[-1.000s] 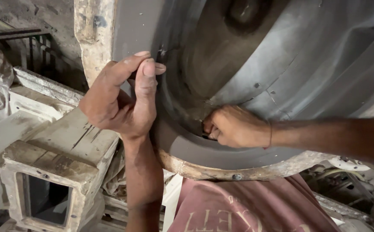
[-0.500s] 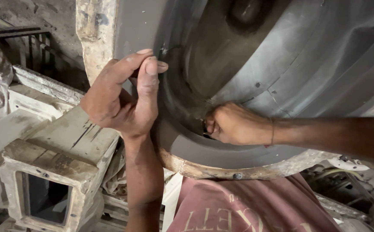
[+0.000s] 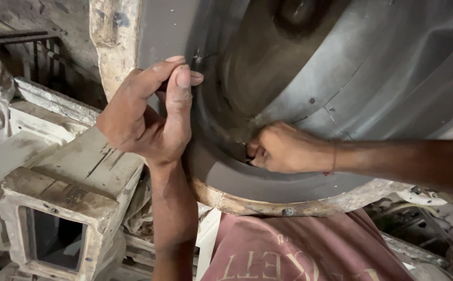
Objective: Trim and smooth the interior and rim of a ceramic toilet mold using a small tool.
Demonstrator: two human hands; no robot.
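Nearest me was the pink-red shirt at the bottom edge, w/ both forearms reaching up from there. To the left sat a worn, paint-crusted wooden block w/ a square opening in its side.

My left hand was up at the grey mould's left rim; its grip was nearly closed, thumb pressed against fingertips, pinching at the edge where grey face meets the crusted tan frame. I couldn't tell if anything small sat between the pads. My right hand was curled almost to a fist, fingertips tucked into the curved groove low in the dish; something dark showed at the fingertips, too small to name, so whether that grip held a thing I couldn't say.

Progress, as I judged it: mid-way at best. The grey coat looked even across the broad curved face, so that part seemed done. Both hands were at the groove and rim, so edge work there looked unfinished. The lower rim was bare and crusty, w/ one bolt head showing.

Farther off, dark slats leaned at top left.
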